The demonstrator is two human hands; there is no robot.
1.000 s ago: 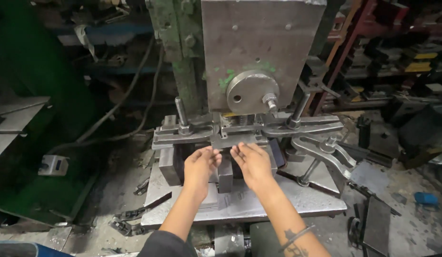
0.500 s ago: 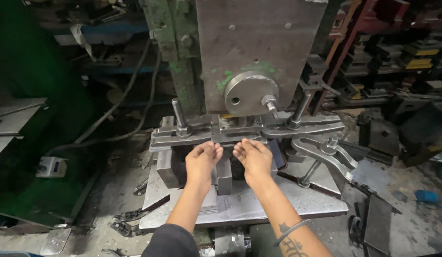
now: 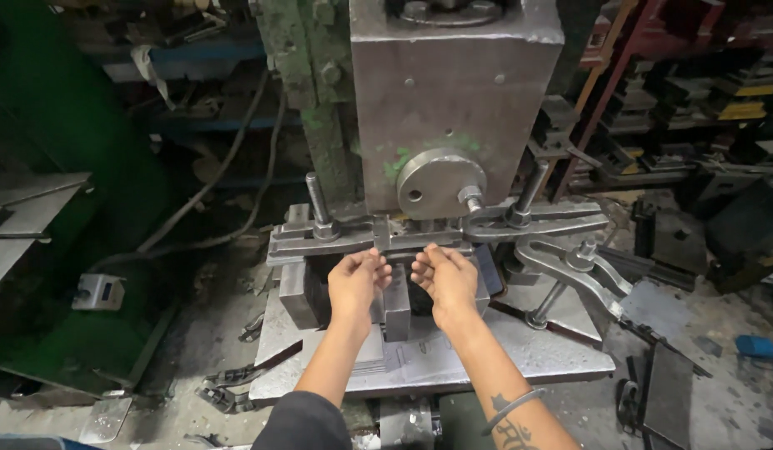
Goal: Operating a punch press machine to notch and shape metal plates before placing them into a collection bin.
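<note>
Left hand and right hand, fingers curled at the die block; clamp bar runs nine-to-three at twelve o'clock, grip unclear.

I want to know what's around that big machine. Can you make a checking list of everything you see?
Surface: grey steel base plate, scuffed, under the press.
Job's things: grey press ram block above; clamp bars bolted across the die; upright metal block between the hands.
Clutter: metal scraps on the dusty floor; blue object at right.
Grippers: left hand and right hand reach in under the clamp bars; what the fingers touch is hidden.
Cables: dark cables hang left.
Surroundings: green machine body left; shelves of metal parts right.
</note>
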